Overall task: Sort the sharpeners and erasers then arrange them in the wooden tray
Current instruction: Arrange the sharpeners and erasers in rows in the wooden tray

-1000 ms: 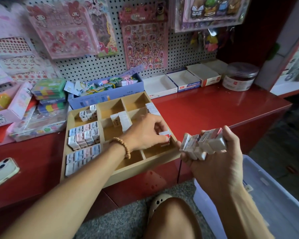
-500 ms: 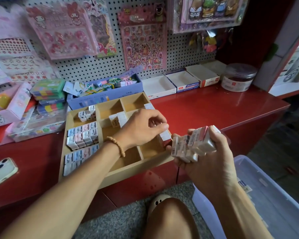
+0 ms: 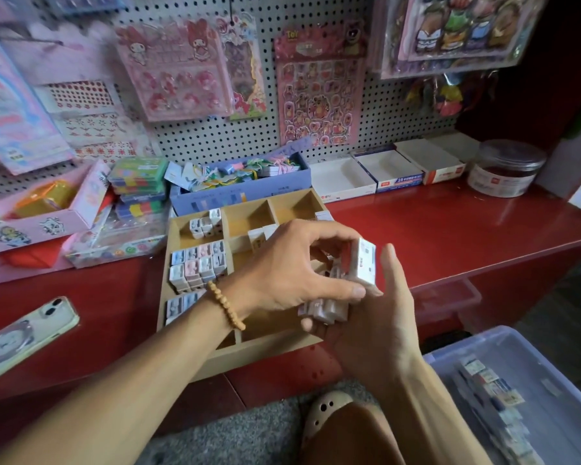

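Over the wooden tray (image 3: 195, 360) on the red counter (image 3: 450, 229), the right hand (image 3: 376, 317) cradles a stack of small wrapped erasers (image 3: 326, 308) in curled fingers. The left hand (image 3: 282, 273), a bead bracelet (image 3: 225, 308) at its wrist, pinches one white eraser (image 3: 364, 263) at the top of that stack. Sorted sharpeners (image 3: 198, 266) fill the tray's left compartments.
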The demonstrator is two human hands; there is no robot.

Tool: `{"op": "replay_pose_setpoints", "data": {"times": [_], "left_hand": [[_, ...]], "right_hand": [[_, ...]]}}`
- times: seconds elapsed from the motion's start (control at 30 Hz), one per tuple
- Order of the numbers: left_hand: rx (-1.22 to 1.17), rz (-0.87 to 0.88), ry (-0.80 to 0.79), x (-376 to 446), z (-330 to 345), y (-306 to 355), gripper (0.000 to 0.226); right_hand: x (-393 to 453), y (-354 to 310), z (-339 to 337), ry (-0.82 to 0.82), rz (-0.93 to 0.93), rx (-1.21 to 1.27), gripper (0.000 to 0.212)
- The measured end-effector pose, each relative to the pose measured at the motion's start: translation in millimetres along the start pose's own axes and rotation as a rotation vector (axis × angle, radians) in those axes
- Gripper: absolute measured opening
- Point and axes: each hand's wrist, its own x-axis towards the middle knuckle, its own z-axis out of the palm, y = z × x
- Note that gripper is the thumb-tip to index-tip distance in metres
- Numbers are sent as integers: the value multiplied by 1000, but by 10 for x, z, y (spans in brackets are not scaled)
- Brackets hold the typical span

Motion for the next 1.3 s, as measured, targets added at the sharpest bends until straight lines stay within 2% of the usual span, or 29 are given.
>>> {"op": "replay_pose_setpoints", "data": {"times": [0.07,0.2,0.37,0.53,0.63,0.73,0.8,0.93,1.03,1.17,1.3], "left_hand": [[-48,-20,55,-12,-11,-60,49],[-216,-61,136,-64,-41,-147,44],[-543,-169,155,-128,-40,-201,45],[-759,-240,160,-129,-44,-242,52],[-974,-323,206,-117,-94,-232,55],[-1240,-397,274,-120,-178,-255,56],[-1281,-457,323,-133,-236,-279,52],[-1206,-574,333,-186,-294,-358,49],[-1019,-587,291,-232,-288,-417,36],[-581,-534,249,-308,-332,-550,37],[-112,-548,74,-354,-434,-599,25]], "right_hand": [[28,21,55,19,0,23,73],[97,50,146,89,17,-54,50],[126,90,160,195,2,-82,37],[119,123,145,274,3,-56,36],[124,116,120,338,12,-36,43],[113,75,114,363,-12,-20,35],[105,50,103,382,-30,-19,35],[88,44,67,371,-29,-38,34],[68,57,62,368,-34,-47,30],[42,55,46,356,-42,-45,31],[6,43,23,355,-42,-27,34]]}}
